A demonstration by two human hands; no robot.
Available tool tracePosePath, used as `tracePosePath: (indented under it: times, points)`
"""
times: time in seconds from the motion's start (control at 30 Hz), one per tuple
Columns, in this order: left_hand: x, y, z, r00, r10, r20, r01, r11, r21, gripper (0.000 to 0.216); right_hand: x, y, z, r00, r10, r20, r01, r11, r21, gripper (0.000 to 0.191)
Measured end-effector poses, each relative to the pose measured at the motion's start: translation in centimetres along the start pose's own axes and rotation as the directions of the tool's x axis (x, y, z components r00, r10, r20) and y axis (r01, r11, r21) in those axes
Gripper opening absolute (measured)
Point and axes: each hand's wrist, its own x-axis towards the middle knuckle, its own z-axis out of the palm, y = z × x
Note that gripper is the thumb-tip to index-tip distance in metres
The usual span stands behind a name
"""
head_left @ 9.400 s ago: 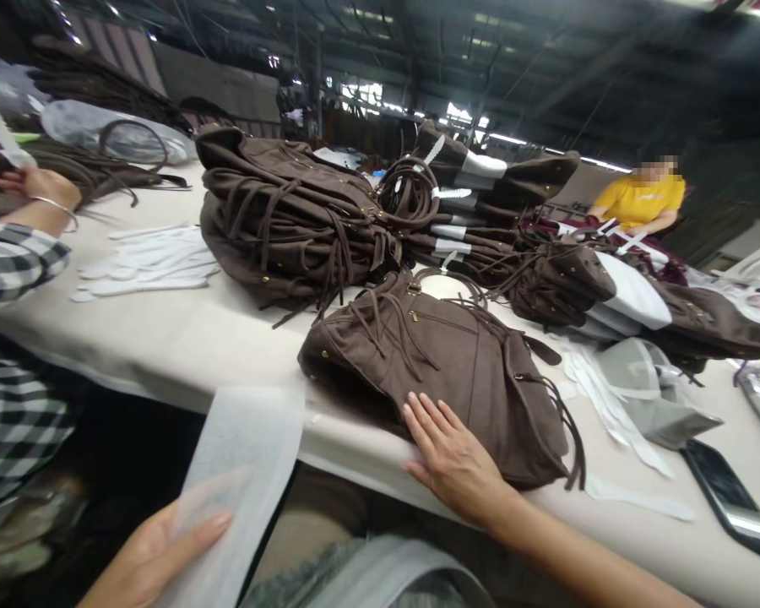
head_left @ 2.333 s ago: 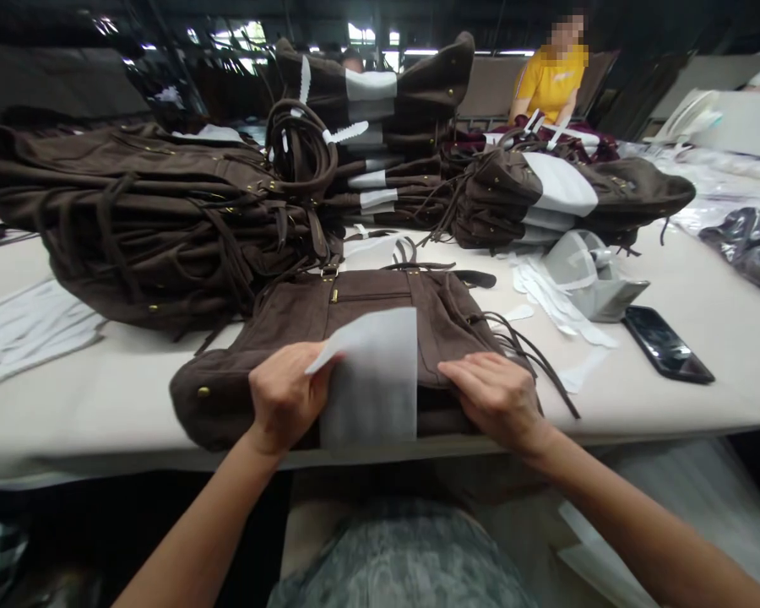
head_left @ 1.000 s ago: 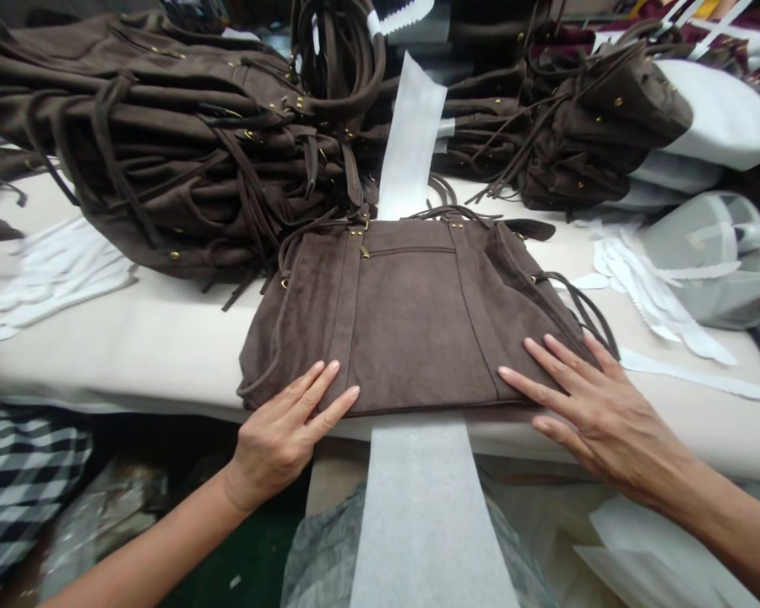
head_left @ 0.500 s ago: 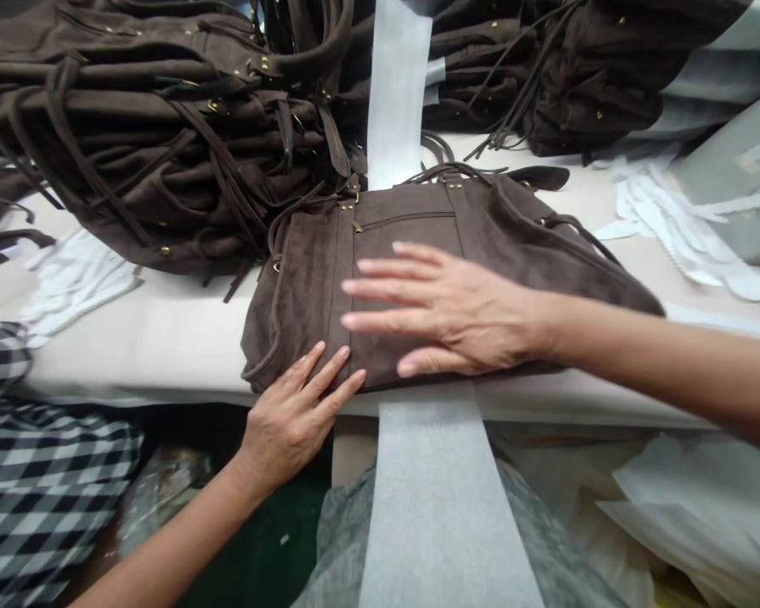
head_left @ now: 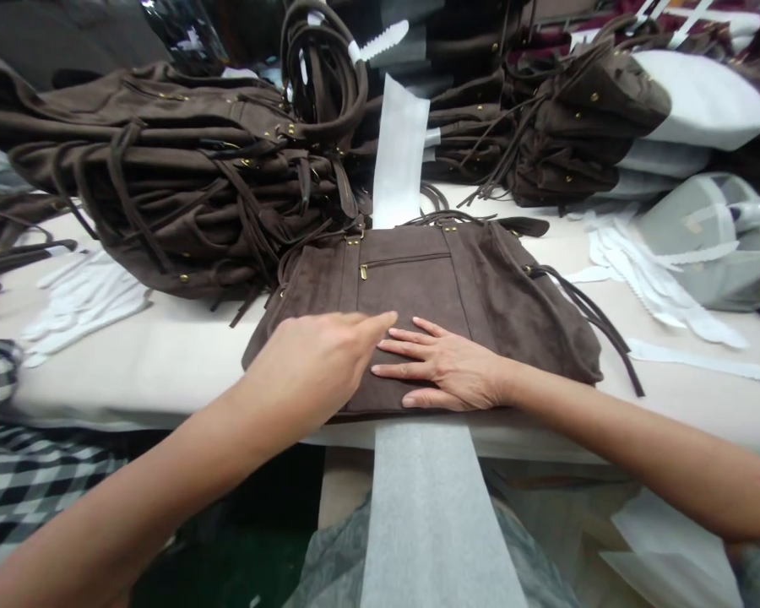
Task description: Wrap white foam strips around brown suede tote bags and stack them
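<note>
A dark brown suede-look handbag (head_left: 411,291) lies flat over a strip of white paper (head_left: 440,507), with its zipped pocket facing up. My right hand (head_left: 449,367) rests on the lower middle of the bag, palm down, fingers spread. Over the bag's left part is my left hand (head_left: 326,359), seen from the side with its fingers stretched toward the right. Its thumb and palm are hidden, and whether it touches the bag is unclear. Nothing shows in either hand.
A tall pile of similar brown bags (head_left: 183,186) stands at the back left, and more bags (head_left: 576,118) are stacked at the back right. White toothed strips (head_left: 652,270) lie beside a clear plastic container (head_left: 703,245). A person's checked sleeve (head_left: 31,481) is at the left.
My left hand has lifted from the bag's lower left edge and moved up and right across it. My right hand has settled lower on the bag. The view has tilted upward.
</note>
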Motion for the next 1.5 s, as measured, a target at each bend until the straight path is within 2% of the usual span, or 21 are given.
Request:
tracePosePath:
  times: [0.1,0.17,0.23,0.27,0.3,0.33,0.4,0.43,0.53,0.63,0.73,0.83,0.9,1.0,1.1,1.17,1.27,1.37,1.43,1.47,1.5]
  points:
    - [3.5,-0.3,3.5,0.978,-0.034,-0.207,0.025,0.998,-0.049,0.041,0.0,0.0,0.1,1.0,0.011,-0.004,-0.011,1.0,-0.01,0.053]
    - [3.7,-1.4,7.1,0.94,-0.123,-0.318,0.097,0.991,-0.097,0.038,-0.3,0.3,0.0,0.998,0.032,-0.057,-0.033,0.999,-0.016,0.05]
    - [2.7,-2.7,10.3,0.886,-0.261,-0.383,0.202,0.961,-0.188,0.034,-1.0,0.9,0.0,0.968,0.15,-0.203,-0.16,0.987,-0.035,0.043]
    - [2.1,-3.3,11.4,0.845,-0.335,-0.417,0.259,0.938,-0.229,0.033,-1.6,1.4,0.0,0.916,0.249,-0.314,-0.276,0.96,-0.046,0.04]
    - [1.4,-3.7,12.1,0.809,-0.392,-0.437,0.301,0.916,-0.265,0.032,-2.3,1.8,0.0,0.827,0.353,-0.438,-0.413,0.91,-0.047,0.038]
    - [0.8,-3.9,12.5,0.782,-0.432,-0.45,0.331,0.899,-0.288,0.031,-3.2,2.3,-0.1,0.707,0.44,-0.554,-0.547,0.836,-0.035,0.037]
    - [-0.1,-3.8,12.3,0.742,-0.479,-0.469,0.367,0.876,-0.314,0.028,-5.2,3.1,-0.1,0.462,0.515,-0.722,-0.739,0.674,0.008,0.037]
    - [-0.4,-3.6,12.0,0.725,-0.497,-0.478,0.384,0.867,-0.319,0.027,-6.1,3.5,0.0,0.372,0.52,-0.769,-0.791,0.611,0.03,0.038]
    - [-1.0,-3.1,11.3,0.635,-0.586,-0.504,0.468,0.81,-0.353,0.026,-8.3,4.6,0.3,0.208,0.581,-0.787,-0.876,0.469,0.115,0.044]
    - [-1.3,-3.4,11.4,0.585,-0.692,-0.422,0.538,0.721,-0.437,0.029,-9.0,5.3,0.6,0.12,0.727,-0.676,-0.901,0.365,0.234,0.045]
    - [-1.2,-4.0,11.6,0.608,-0.749,-0.263,0.58,0.646,-0.497,0.037,-8.5,5.4,0.4,0.141,0.739,-0.659,-0.871,0.409,0.272,0.045]
    - [-0.8,-4.1,11.1,0.653,-0.734,-0.188,0.586,0.647,-0.488,0.045,-7.8,4.6,-0.4,0.213,0.681,-0.701,-0.842,0.492,0.222,0.044]
    - [-0.8,-3.8,10.2,0.686,-0.703,-0.186,0.559,0.673,-0.484,0.046,-7.3,3.8,-1.3,0.294,0.644,-0.706,-0.829,0.54,0.147,0.041]
    - [-1.2,-2.9,8.4,0.787,-0.579,-0.213,0.467,0.784,-0.409,0.044,-6.4,2.6,-2.9,0.437,0.615,-0.656,-0.798,0.601,0.032,0.041]
    - [-1.4,-2.0,6.1,0.892,-0.425,-0.152,0.384,0.892,-0.239,0.042,-5.3,1.9,-4.3,0.573,0.647,-0.502,-0.772,0.631,-0.068,0.045]
    - [-1.2,-1.5,4.1,0.934,-0.357,-0.013,0.354,0.929,-0.109,0.039,-4.5,1.6,-5.1,0.657,0.672,-0.341,-0.742,0.657,-0.136,0.049]
    - [0.1,-0.7,0.5,0.938,-0.255,0.236,0.243,0.967,0.077,0.031,-3.3,1.1,-6.2,0.756,0.646,-0.105,-0.653,0.73,-0.202,0.054]
    - [2.9,-0.2,-2.8,0.911,-0.164,0.378,0.113,0.982,0.153,0.026,-2.1,0.5,-7.1,0.825,0.565,0.025,-0.544,0.806,-0.235,0.055]
    - [5.1,-0.3,-3.4,0.909,-0.103,0.404,0.058,0.991,0.122,0.026,-1.5,0.3,-7.1,0.853,0.521,0.041,-0.495,0.831,-0.253,0.054]
    - [6.1,-0.4,-2.8,0.925,-0.061,0.375,0.037,0.997,0.07,0.026,-1.4,0.3,-6.7,0.863,0.505,0.017,-0.485,0.836,-0.255,0.054]
    - [6.8,-0.6,-1.8,0.957,-0.023,0.29,0.028,0.999,-0.015,0.026,-1.4,0.3,-6.0,0.869,0.494,-0.032,-0.486,0.838,-0.248,0.053]
